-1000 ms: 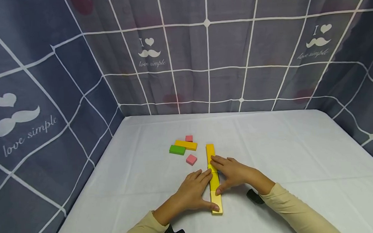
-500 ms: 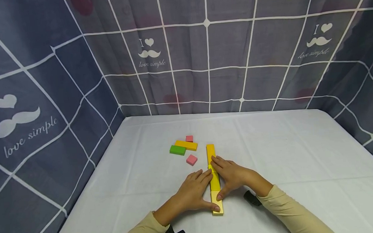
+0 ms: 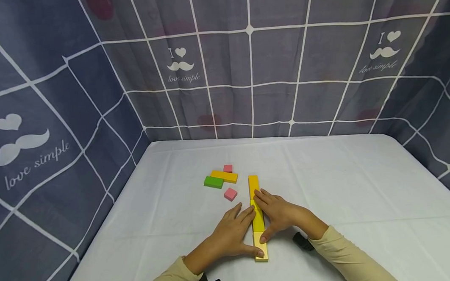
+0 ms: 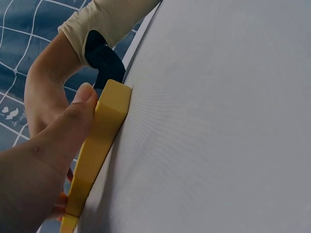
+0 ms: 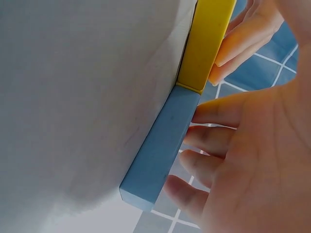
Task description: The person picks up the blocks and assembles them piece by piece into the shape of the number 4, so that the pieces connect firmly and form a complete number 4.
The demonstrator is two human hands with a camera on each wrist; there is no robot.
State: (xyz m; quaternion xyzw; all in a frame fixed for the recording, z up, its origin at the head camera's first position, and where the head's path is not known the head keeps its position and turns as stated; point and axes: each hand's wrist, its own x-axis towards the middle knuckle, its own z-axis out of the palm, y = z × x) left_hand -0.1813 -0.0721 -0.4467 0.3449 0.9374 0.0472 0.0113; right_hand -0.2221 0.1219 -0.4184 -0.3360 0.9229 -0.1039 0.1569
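A straight row of yellow blocks (image 3: 258,221) lies end to end on the white table. My left hand (image 3: 231,233) rests along its left side, thumb on the nearest block and a fingertip near the middle. On the right side, my right hand (image 3: 280,212) touches the row with extended fingers, its thumb by the near block. The right wrist view shows a blue block (image 5: 160,145) meeting a yellow block (image 5: 204,43), with that hand's fingertips against or close to the blue one. From the head view, the right hand covers that part.
Left of the row's far end lie a green block (image 3: 213,182), a yellow-orange block (image 3: 224,176) and two small pink blocks, one nearer (image 3: 230,194) and one farther (image 3: 228,168). A grey checked curtain (image 3: 229,72) surrounds the white table (image 3: 345,185).
My right thumb has slid nearer along the row and the right forearm has shifted slightly left. The left fingers have spread a little. The blocks look unmoved.
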